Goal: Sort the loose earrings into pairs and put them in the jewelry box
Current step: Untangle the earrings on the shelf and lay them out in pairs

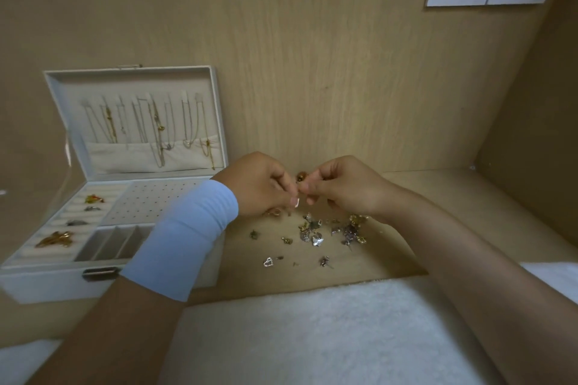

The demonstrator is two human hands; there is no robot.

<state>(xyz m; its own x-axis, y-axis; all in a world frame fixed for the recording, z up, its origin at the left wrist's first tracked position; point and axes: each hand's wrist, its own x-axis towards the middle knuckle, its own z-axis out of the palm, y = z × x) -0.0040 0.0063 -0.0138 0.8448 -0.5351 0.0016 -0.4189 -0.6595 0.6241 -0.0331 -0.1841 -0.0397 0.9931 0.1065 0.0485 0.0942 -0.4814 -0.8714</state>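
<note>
Pinching a small gold earring (301, 177) between the curled fingertips of left hand (266, 186) and right hand (344, 187), tips touching, other fingers tucked in. Just below the grip, loose earrings (328, 230) scattered on the wooden surface (312, 275). Well left of the grip, the jewelry box (40, 286), lid up, partly behind the blue wristband (187, 234).
</note>
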